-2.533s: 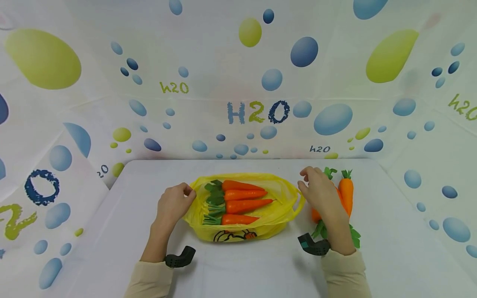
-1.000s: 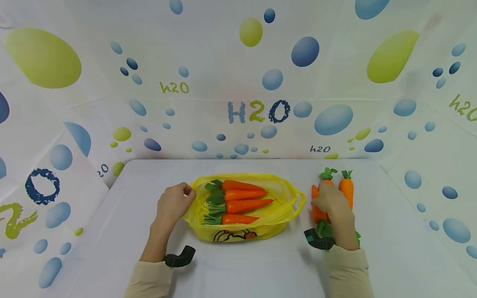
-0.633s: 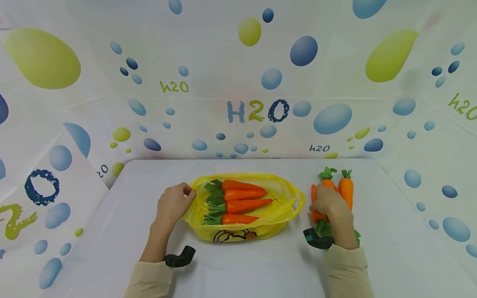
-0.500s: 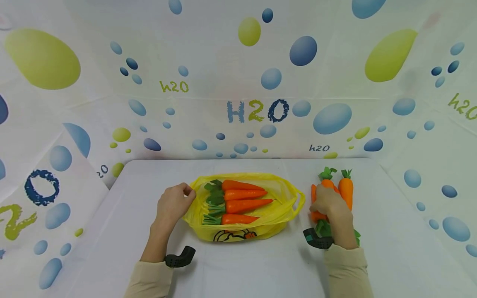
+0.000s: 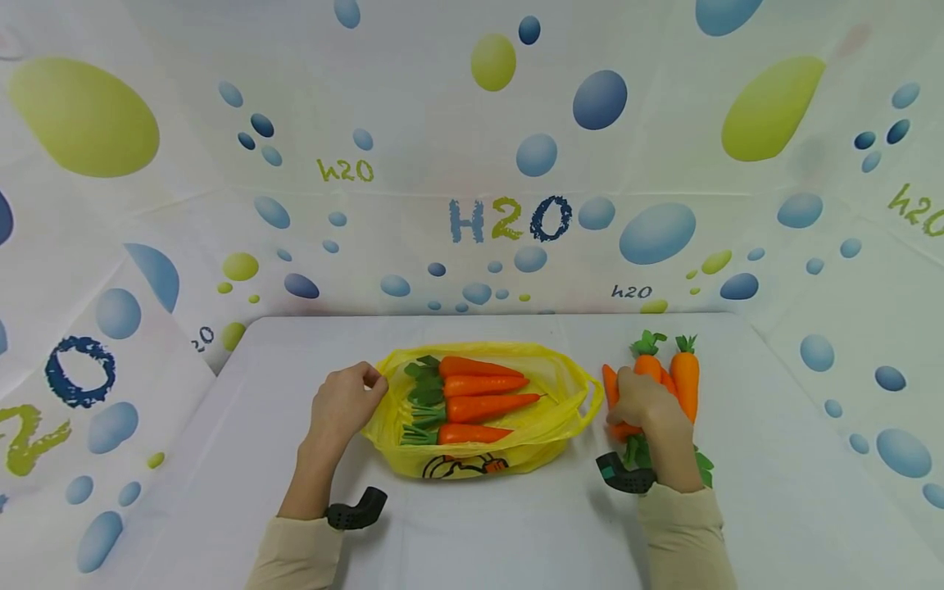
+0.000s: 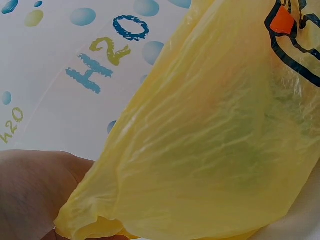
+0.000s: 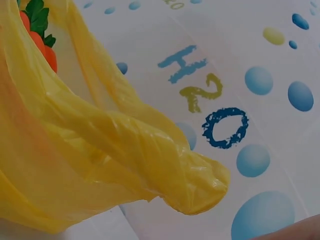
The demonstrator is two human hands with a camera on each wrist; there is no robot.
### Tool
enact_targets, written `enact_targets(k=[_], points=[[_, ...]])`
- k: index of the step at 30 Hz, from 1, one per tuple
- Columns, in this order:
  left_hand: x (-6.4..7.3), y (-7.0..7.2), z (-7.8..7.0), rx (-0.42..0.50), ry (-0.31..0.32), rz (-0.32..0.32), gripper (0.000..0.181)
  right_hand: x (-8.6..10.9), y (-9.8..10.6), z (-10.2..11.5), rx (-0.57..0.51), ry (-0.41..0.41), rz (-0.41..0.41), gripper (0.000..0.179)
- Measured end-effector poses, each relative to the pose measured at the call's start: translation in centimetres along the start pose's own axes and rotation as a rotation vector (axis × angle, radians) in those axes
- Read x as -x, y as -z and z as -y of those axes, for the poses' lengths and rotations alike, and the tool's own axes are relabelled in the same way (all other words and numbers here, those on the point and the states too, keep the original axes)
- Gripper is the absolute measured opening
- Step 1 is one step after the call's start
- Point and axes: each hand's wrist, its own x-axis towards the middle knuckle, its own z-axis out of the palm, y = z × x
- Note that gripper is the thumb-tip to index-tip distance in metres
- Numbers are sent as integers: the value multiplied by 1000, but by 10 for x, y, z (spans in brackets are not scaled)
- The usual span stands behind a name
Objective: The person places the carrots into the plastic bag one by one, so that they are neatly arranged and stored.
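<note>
A yellow plastic bag (image 5: 542, 460) lies on its base with its mouth spread, several carrots (image 5: 490, 406) side by side inside, leaves to the left. My left hand (image 5: 347, 397) pinches the bag's left rim; the left wrist view has the bag (image 6: 200, 150) stretching up from that hand (image 6: 37, 192). Right of the bag, my right hand (image 5: 652, 410) grips a carrot (image 5: 610, 383) whose tip points away from me. Its middle is hidden by the fingers. In the right wrist view the bag's handle side (image 7: 165, 155) fills the left, with a sliver of the right hand (image 7: 297, 231) low at right.
More carrots lie under and beyond the right hand, among them one with a leafy top (image 5: 647, 365) and one at the far right (image 5: 686, 381). Green leaves (image 5: 704, 467) show by the right wrist. A white cloth (image 5: 457, 533) covers the table; a patterned sheet (image 5: 413, 123) hangs behind.
The right hand came down from beside the bag's handle onto the carrots at right, took hold of one and has shifted it slightly left. The left hand and the bag have stayed put.
</note>
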Motion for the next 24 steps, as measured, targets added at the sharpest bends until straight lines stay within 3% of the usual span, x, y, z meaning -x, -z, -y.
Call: enact_targets(k=[16,24], points=[[-1,0,1,5,11,3,27,-7,-5,2,-29,-20,2,61],[-1,0,1,6,4,1,27,-8,-4,2,-56,-12,-7,56]])
